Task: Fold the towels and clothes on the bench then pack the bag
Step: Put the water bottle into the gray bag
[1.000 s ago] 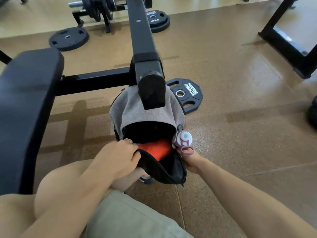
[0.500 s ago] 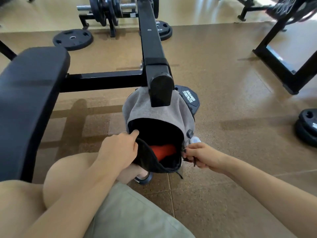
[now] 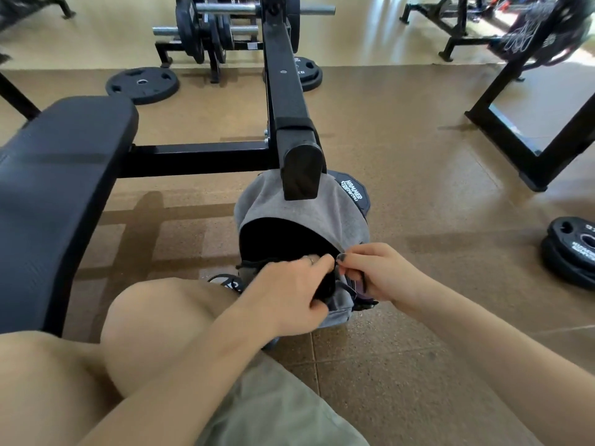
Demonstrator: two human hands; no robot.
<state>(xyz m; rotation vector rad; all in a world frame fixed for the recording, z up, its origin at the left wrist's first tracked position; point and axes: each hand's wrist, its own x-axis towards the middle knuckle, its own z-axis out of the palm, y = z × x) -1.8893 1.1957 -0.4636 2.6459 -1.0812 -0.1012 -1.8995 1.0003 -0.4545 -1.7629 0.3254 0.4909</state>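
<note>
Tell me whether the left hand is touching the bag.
Touching. The head view shows the left hand gripping the bag at its opening's near edge.

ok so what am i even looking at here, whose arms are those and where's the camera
There is no machine here. The camera is worn on a person's head and looks forward and down, so the two bare arms coming in from the bottom are that person's own. They sit in a gym beside a black padded bench, knee and shorts showing below.

On the brown floor in front of them stands a grey bag with a dark open mouth, under the end of a black steel beam. The left hand grips the near edge of the bag's opening. The right hand pinches something small at the rim beside it, likely a zip pull, though it is too small to be sure. Weight plates lie around on the floor.
</note>
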